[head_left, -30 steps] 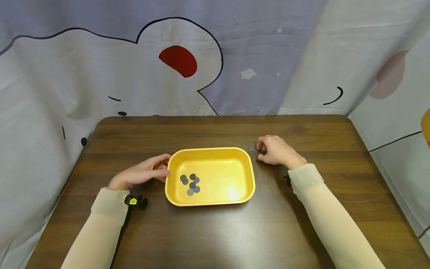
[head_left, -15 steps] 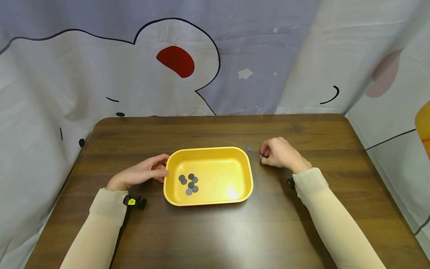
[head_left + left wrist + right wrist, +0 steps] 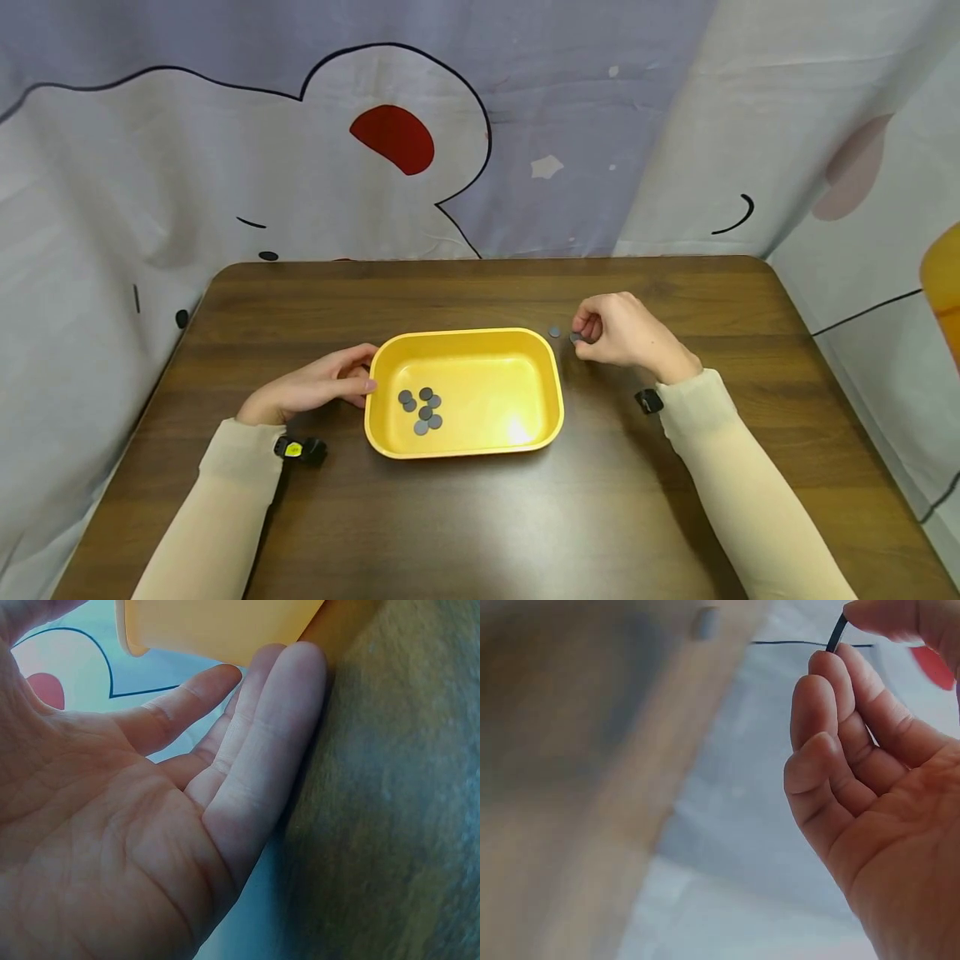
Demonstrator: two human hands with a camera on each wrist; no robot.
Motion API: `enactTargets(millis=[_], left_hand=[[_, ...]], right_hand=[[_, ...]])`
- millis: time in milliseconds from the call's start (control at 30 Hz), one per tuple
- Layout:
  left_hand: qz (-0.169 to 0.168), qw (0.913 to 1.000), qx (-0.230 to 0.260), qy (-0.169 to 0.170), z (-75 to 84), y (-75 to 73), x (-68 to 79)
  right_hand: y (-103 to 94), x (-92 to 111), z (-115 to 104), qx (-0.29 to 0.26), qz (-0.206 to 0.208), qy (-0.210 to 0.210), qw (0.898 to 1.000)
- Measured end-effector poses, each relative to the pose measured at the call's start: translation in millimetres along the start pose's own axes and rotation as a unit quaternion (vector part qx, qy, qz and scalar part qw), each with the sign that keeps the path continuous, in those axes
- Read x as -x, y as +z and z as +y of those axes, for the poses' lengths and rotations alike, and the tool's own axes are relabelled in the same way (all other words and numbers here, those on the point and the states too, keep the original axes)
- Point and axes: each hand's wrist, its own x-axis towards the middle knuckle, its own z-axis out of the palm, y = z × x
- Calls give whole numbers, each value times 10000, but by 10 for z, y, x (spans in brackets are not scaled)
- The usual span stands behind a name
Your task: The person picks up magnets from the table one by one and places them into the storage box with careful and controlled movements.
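Observation:
A shallow yellow tray (image 3: 491, 451) sits on the table with several small dark grey discs (image 3: 426, 413) in its left half. My left hand (image 3: 318, 383) touches the tray's left end, thumb tip at the rim and fingers nearly straight along the outer wall. In the left wrist view the fingertips meet the tray's wall (image 3: 202, 630). Beyond the tray's right back corner, my right hand (image 3: 626, 332) pinches a grey disc (image 3: 576, 337) between thumb and fingers; the right wrist view shows this thin disc (image 3: 837, 632) edge-on. Another grey disc (image 3: 554, 331) lies on the table just left of that hand.
The brown wooden table (image 3: 480, 533) has rounded back corners. Behind it hangs a pale printed curtain (image 3: 570, 125), which also runs along both sides. A wristband with a small black device (image 3: 303, 451) is on the left wrist, and another black device (image 3: 649, 401) on the right.
My right hand first draws slightly back toward me, then rises and shifts left with the disc between its fingers. My left hand and the tray stay put; the head view shifts slightly.

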Motion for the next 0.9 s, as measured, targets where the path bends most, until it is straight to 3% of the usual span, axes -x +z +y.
enactTargets(millis=[167,333,633,900], left_hand=[[28,10000,-24,-17,1,-4,-3],[37,10000,-14,-50,11,-8,-14],[-31,10000,-4,30,18,9,-46],[-58,10000,-1,16,38,50,-83]], right_hand=[[-130,-107,-291,-297,135,-365,9988],[-109,-267,-573,-534,71,-798,9953],[180,-557,-993,-802,-282,-1412,9863],[499,-658,-1162,-824,-815,-1875,9754]])
